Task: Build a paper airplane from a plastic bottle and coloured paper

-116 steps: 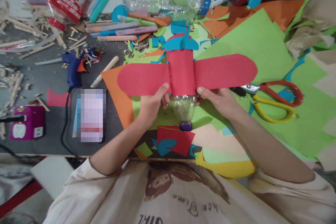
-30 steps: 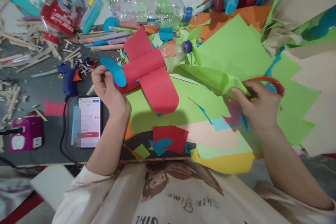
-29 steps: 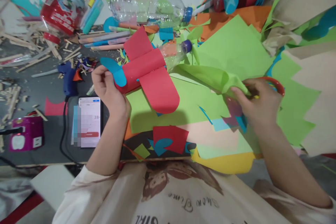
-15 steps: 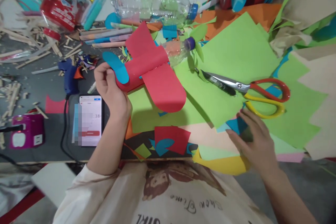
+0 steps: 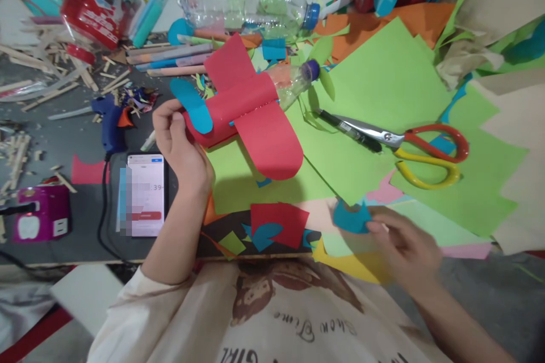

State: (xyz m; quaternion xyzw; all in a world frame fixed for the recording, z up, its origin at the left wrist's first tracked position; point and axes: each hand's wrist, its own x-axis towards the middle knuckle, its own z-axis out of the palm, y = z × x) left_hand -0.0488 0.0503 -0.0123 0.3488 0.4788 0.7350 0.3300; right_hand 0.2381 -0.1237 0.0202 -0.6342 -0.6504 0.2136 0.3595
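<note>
My left hand (image 5: 181, 144) is closed on the tail end of a toy plane (image 5: 240, 109), a plastic bottle wrapped in red paper with red wings and a blue tail strip (image 5: 193, 105). The plane's purple cap (image 5: 310, 70) points to the upper right. Between the thumb and fingers of my right hand (image 5: 404, 244) is a small blue paper scrap (image 5: 351, 216) with a curved notch, held over the papers near the front edge. Scissors (image 5: 395, 137) with red and yellow handles lie beyond that hand, on a green sheet (image 5: 383, 79), across a black marker (image 5: 351, 131).
At left are a blue glue gun (image 5: 111, 122), a phone (image 5: 146, 195) and a purple power adapter (image 5: 42, 212). Wood sticks are scattered at the far left. A clear bottle (image 5: 242, 5) lies at the back. Red scraps (image 5: 279, 226) lie by the front edge.
My right hand has picked up the blue paper scrap and moved it a little left and toward me, uncovering a pink scrap. My left hand still holds the plane, which has barely shifted.
</note>
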